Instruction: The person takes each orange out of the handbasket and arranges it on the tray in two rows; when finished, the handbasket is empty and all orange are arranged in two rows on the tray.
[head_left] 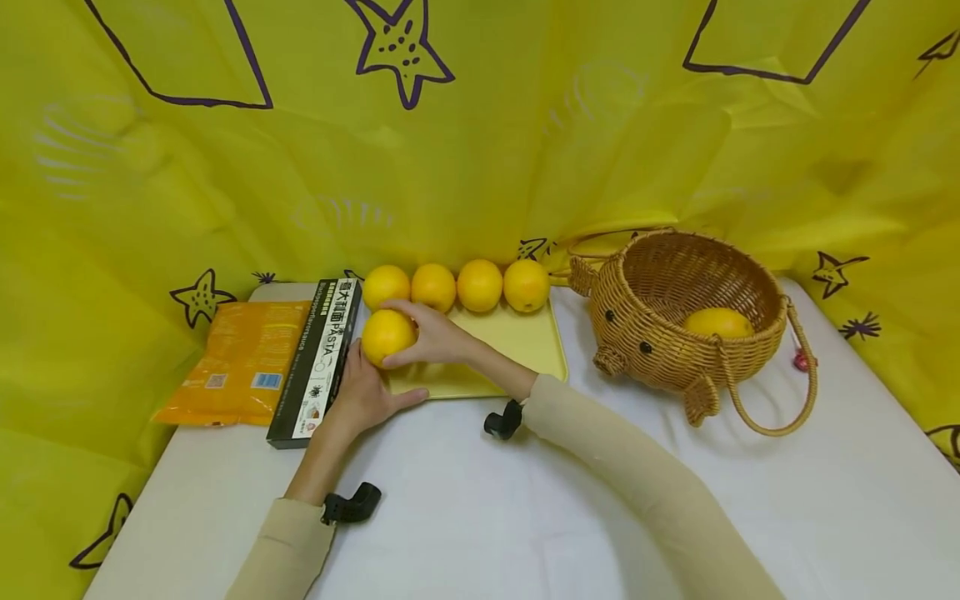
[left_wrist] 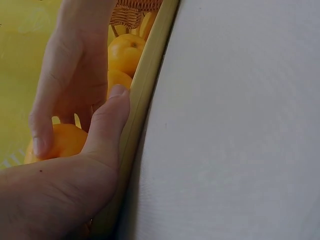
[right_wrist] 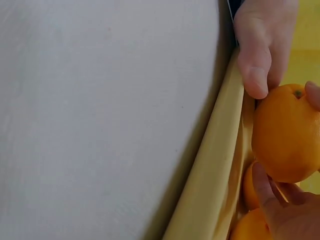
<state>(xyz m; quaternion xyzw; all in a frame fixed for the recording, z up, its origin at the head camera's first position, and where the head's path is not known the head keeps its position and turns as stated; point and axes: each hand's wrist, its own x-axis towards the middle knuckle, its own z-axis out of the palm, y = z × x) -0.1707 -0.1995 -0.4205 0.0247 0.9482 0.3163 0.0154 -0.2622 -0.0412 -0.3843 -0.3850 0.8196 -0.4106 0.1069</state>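
An orange [head_left: 387,337] is pinched between the thumb and fingers of my right hand [head_left: 442,337], over the left part of a shallow yellow tray [head_left: 551,354]. My left hand [head_left: 363,396] lies beside the same fruit, its fingers stretched along the left side and its thumb spread away to the right. In the right wrist view the held orange [right_wrist: 286,135] shows its stem end, with the left thumb right at its edge. Several more oranges [head_left: 480,286] form a row along the tray's back edge.
Left of the tray lie a dark pasta box [head_left: 318,367] and an orange packet [head_left: 243,358]. On the right stands a wicker pig basket [head_left: 652,350] with a yellow-orange fruit [head_left: 717,322] inside and a loop handle [head_left: 806,408]. A yellow patterned cloth [head_left: 480,167] hangs behind.
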